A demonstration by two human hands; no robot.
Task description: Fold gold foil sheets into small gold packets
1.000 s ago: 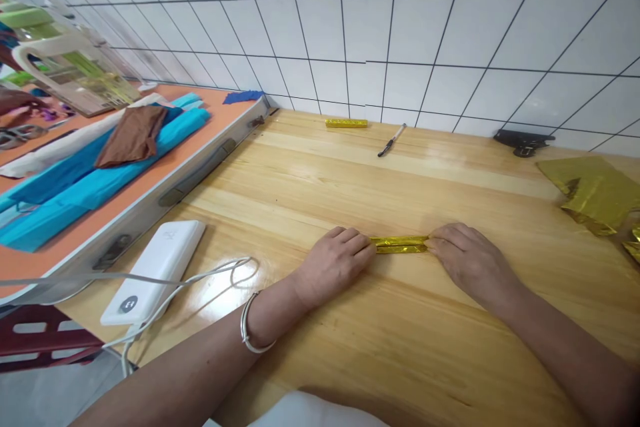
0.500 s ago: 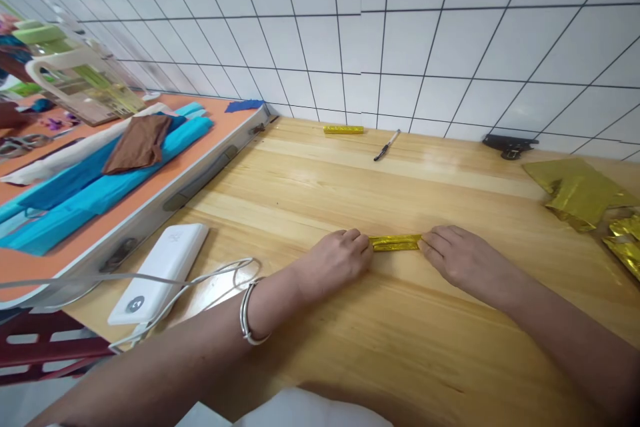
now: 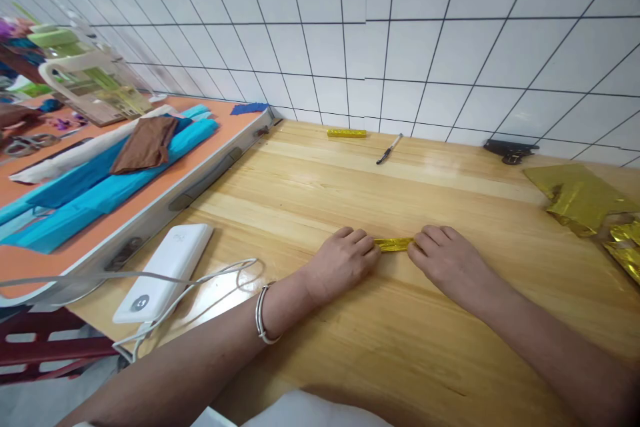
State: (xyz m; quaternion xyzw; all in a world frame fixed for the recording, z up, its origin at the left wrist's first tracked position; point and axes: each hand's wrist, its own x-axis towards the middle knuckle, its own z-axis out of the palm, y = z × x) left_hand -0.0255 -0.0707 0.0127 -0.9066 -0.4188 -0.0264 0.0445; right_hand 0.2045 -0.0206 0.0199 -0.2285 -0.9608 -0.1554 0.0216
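Note:
A narrow folded strip of shiny gold foil point(image 3: 395, 245) lies on the wooden table point(image 3: 320, 194) between my hands. My left hand point(image 3: 345, 259), with a silver bangle on its wrist, has its fingers closed on the strip's left end. At the right end, the fingers of my right hand point(image 3: 445, 260) are bent and pressed together on the foil. Only the middle of the strip shows; both ends are hidden under my fingers.
By the tiled wall lie another gold foil strip point(image 3: 347, 134), a pen point(image 3: 389, 149) and a black clip point(image 3: 511, 151). Gold foil sheets point(image 3: 580, 197) are at right. On the left are a white power bank point(image 3: 163, 274) with cable and an orange-topped table point(image 3: 200, 154) bearing blue and brown material point(image 3: 143, 144).
My hands have come closer together along the foil strip, so less of its middle shows. The view has shifted slightly.

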